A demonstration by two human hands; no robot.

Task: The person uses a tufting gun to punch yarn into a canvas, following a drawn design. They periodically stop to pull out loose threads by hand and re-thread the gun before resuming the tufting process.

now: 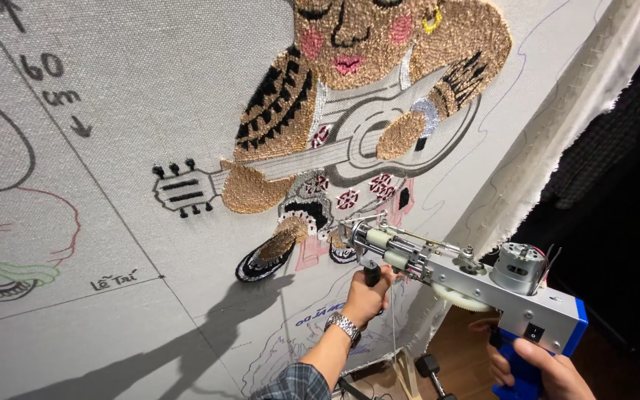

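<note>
The big pale cloth [150, 148] fills most of the frame, stretched flat and running off the top, left and bottom edges. It ends at a frayed edge on the right, and the dark room behind it is hard to make out. Drawn lines cross the cloth, and other sketches at the left edge are cut off.

In the upper middle is the yarn picture [357, 111] of a person playing a guitar, done in tan, black, white and pink. The top of it is cut off by the frame. The guitar's neck points to the left and a little down.

Below it, at lower right, is your tufting gun [453, 278]. It is silver with a blue handle. Its long side runs from lower right to upper left, and its needle end points up and left at the cloth, right under the yarn picture. The tip may be touching the cloth, but you can't see that clearly.

Your left hand [364, 296] is wrapped tight around the black front grip under the gun. A silver watch [344, 324] sits on that wrist, above a checked sleeve [294, 384].

Your right hand [538, 370] is closed around the blue handle at the bottom right corner, partly cut off there.
</note>
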